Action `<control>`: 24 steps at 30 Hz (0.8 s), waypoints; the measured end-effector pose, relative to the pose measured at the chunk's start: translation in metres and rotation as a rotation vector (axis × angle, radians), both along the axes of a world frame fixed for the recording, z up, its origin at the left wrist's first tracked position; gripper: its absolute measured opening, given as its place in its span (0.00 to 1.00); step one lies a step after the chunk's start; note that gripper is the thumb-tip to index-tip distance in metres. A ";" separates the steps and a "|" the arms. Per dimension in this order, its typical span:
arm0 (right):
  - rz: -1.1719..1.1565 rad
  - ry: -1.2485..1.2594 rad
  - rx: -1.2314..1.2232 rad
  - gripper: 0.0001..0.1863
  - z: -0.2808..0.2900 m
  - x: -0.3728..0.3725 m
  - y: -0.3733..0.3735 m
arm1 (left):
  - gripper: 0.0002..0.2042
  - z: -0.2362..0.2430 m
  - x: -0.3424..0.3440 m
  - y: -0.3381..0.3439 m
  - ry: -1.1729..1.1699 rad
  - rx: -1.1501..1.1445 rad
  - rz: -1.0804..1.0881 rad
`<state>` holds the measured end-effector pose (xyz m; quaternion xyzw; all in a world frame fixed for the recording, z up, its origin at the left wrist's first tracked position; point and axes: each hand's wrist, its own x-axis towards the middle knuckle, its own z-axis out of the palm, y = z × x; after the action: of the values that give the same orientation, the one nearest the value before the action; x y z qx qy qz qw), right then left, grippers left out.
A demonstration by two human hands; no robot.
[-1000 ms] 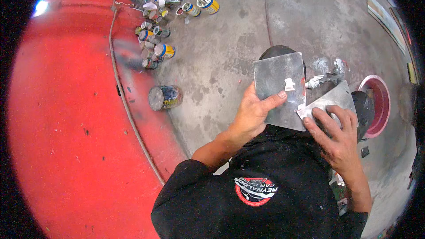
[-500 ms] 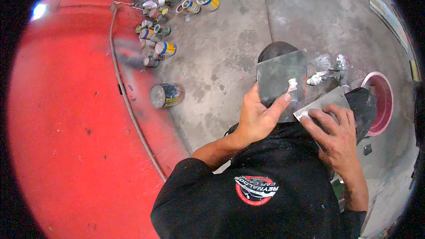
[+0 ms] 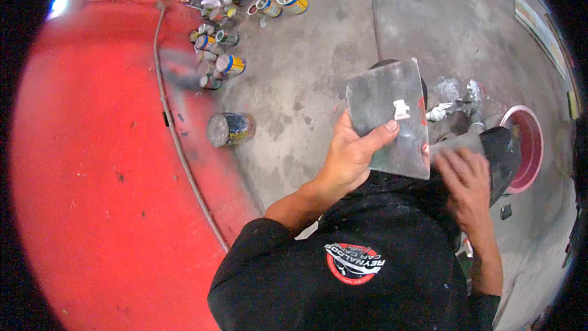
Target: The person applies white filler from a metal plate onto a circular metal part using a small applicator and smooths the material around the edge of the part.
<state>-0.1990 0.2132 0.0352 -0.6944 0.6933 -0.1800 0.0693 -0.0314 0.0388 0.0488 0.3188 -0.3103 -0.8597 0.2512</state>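
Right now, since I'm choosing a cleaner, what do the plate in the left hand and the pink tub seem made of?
The gray plate in the left hand looks like thin metal, dull and scuffed, with a faint sheen; stiff plastic is possible. The pink tub is probably plastic, judging by its smooth, evenly colored wall.

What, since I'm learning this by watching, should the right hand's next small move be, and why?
Perhaps the right hand could bring its grey sheet onto the white dab: the dab sits on the squarish plate in the left hand, and the blurred sheet is just beside that plate's right edge.
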 end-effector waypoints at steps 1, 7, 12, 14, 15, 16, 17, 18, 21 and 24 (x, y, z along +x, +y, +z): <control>-0.038 -0.063 -0.050 0.26 0.005 0.000 -0.002 | 0.18 0.000 0.003 0.001 -0.022 -0.036 0.012; 0.113 -0.107 0.059 0.25 0.064 -0.004 -0.019 | 0.15 -0.006 0.002 0.012 -0.142 -0.254 0.035; 0.103 -0.016 0.034 0.27 0.069 0.000 -0.023 | 0.15 -0.002 0.001 0.014 -0.166 -0.327 -0.009; 0.120 -0.092 -0.003 0.28 0.066 -0.010 -0.018 | 0.15 -0.005 0.003 0.013 -0.180 -0.277 -0.010; 0.121 -0.132 -0.013 0.28 0.065 -0.011 -0.016 | 0.16 -0.006 0.004 0.012 -0.187 -0.244 -0.019; 0.056 -0.133 -0.025 0.29 0.068 -0.007 -0.021 | 0.16 -0.006 0.005 0.012 -0.158 -0.218 -0.010; 0.067 -0.173 -0.031 0.29 0.063 -0.001 -0.021 | 0.17 -0.006 0.006 0.012 -0.129 -0.193 0.000; 0.078 -0.203 -0.039 0.29 0.055 0.002 -0.020 | 0.17 -0.005 0.001 0.012 -0.090 -0.170 0.011; 0.076 -0.075 -0.129 0.28 0.036 0.014 -0.013 | 0.18 0.003 0.002 0.003 -0.118 0.030 -0.021; 0.023 -0.007 -0.108 0.27 0.031 0.007 -0.002 | 0.17 0.006 0.004 0.002 -0.168 -0.068 -0.001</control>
<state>-0.1920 0.2114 0.0658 -0.7045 0.6742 -0.2187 0.0360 -0.0272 0.0404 0.0550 0.3811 -0.3593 -0.8190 0.2343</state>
